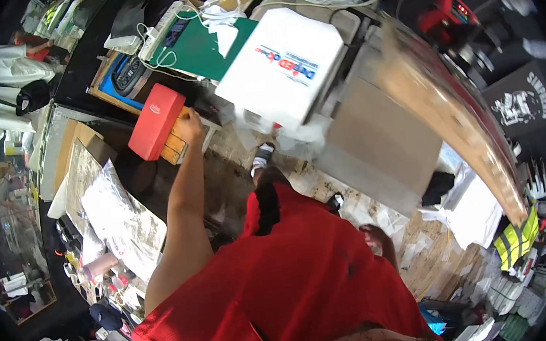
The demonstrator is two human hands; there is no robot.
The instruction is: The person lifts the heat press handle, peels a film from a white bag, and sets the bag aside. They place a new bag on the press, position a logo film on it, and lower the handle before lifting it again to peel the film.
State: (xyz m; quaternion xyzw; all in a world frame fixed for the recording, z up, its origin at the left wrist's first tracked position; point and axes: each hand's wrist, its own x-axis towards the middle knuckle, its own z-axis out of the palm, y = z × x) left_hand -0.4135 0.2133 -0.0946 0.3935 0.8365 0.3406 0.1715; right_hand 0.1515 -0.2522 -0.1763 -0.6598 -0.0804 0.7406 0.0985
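Stretched out ahead on the left, my left hand [190, 129] is closed at the edge of an orange-brown wooden piece [175, 145]. A red box-shaped object [157, 122] with a small white logo lies right beside it and covers part of the wood. The palm side and fingertips of that hand are hidden. My right hand [376, 236] hangs low by the side of my red shirt [295, 279], over the littered floor. Its fingers are small and smeared in this view.
A white box lid [283, 65] with red and blue print sits ahead, next to a green mat [200, 44]. Cardboard sheets [380, 128] stand to the right. Plastic-wrapped material [121, 216] lies at the left. Scraps cover the wooden floor [439, 247].
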